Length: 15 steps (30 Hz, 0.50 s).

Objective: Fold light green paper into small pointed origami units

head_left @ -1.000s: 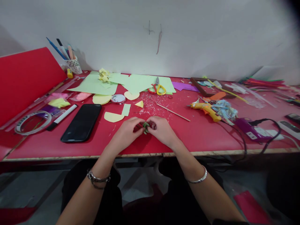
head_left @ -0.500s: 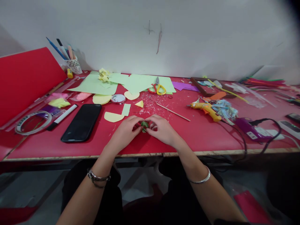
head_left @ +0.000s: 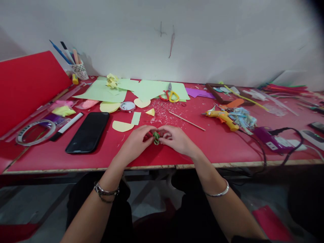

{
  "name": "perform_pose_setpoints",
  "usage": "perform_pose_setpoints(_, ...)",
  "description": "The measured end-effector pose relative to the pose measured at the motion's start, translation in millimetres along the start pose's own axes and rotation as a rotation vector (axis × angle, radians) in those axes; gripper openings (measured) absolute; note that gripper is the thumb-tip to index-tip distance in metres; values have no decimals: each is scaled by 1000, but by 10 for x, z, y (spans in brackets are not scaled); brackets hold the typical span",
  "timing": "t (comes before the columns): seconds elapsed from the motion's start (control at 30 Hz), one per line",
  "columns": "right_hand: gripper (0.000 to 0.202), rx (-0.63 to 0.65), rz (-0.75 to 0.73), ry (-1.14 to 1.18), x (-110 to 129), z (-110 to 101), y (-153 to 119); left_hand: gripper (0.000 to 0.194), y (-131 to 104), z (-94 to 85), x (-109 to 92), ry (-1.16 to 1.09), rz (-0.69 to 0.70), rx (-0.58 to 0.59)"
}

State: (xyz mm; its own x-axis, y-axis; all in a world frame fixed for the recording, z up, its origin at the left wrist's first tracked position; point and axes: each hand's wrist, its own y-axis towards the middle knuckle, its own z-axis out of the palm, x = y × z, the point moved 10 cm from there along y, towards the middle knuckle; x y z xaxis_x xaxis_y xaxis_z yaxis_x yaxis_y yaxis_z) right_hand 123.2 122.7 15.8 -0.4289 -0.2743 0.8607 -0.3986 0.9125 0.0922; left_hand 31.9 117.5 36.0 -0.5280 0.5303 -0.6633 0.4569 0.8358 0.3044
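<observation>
Between my two hands, just above the red table point(head_left: 162, 158) near its front edge, is a small green curled piece point(head_left: 156, 138). My left hand point(head_left: 139, 140) pinches it from the left with thumb and fingers. My right hand point(head_left: 174, 140) closes on it from the right, its fingertips at the piece's edge. Beyond my hands lie a pale green paper strip point(head_left: 136, 118), a cream paper half-round point(head_left: 122, 126), a small yellow wedge point(head_left: 151, 112) and a thin wooden stick point(head_left: 187, 120).
A black phone point(head_left: 88, 133), a marker point(head_left: 67, 126) and a tape roll point(head_left: 35, 132) lie left. Scissors point(head_left: 170, 92) rest on green paper at the back. Right are a yellow glue gun point(head_left: 222, 118), its cable, and a purple power strip point(head_left: 273, 141).
The fingers of my right hand have shifted slightly, and more of the green piece shows between my hands. My left hand has hardly moved.
</observation>
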Motion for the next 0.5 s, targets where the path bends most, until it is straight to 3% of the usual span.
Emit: perform_pose_setpoints(0.5,18,-44,-50,-137,52,-40,8,26,-8,54,27,-77,-47,32)
